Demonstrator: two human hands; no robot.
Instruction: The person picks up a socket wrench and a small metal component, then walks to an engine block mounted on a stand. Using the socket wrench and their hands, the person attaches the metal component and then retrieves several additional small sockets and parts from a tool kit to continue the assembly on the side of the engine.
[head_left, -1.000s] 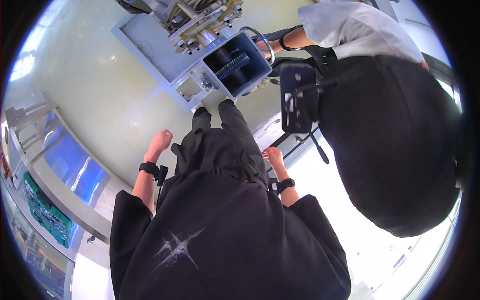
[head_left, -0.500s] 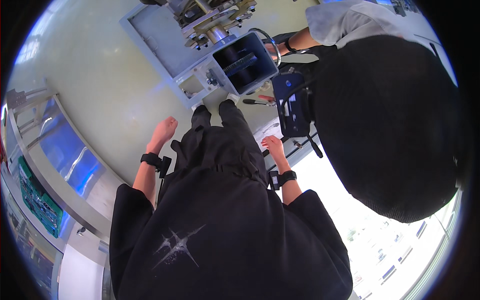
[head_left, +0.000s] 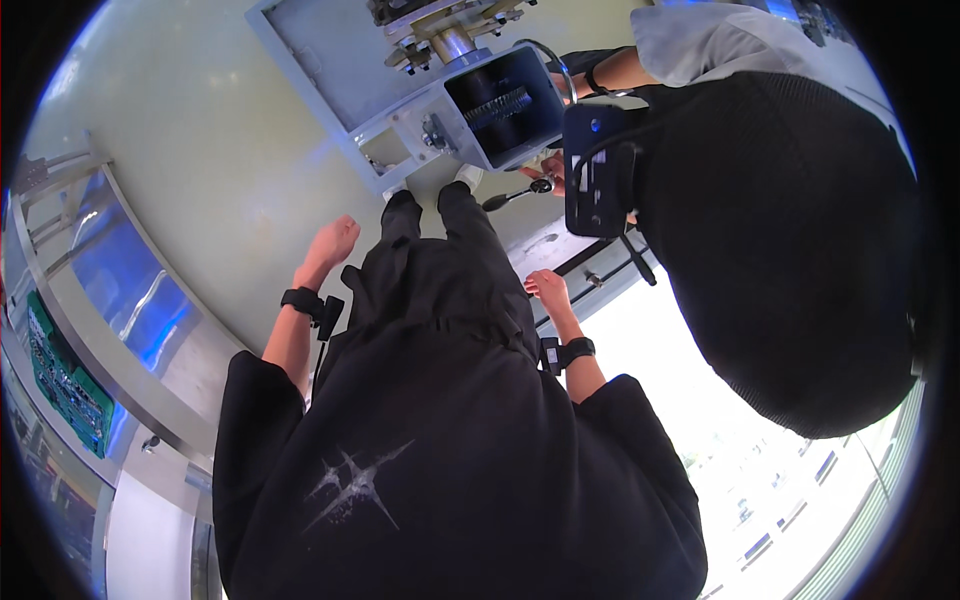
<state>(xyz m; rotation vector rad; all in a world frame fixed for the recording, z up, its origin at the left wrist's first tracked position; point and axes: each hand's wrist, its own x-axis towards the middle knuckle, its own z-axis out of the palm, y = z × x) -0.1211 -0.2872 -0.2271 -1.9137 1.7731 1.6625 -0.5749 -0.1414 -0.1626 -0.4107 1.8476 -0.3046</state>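
I see the wrench crosswise, short of the grey housing, right hand nearer. Left hand loosely closed, right half-open, both seemingly empty

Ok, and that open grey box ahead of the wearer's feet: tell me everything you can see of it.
The grey box looks like painted metal, squarish, its open side facing the camera. Inside sit a toothed gear and dark cylindrical parts. A gold-toned metal neck meets its far side; a plate with fittings adjoins its left. A curved tube runs along its right, by a co-worker's hand; whether that hand touches the box is unclear.
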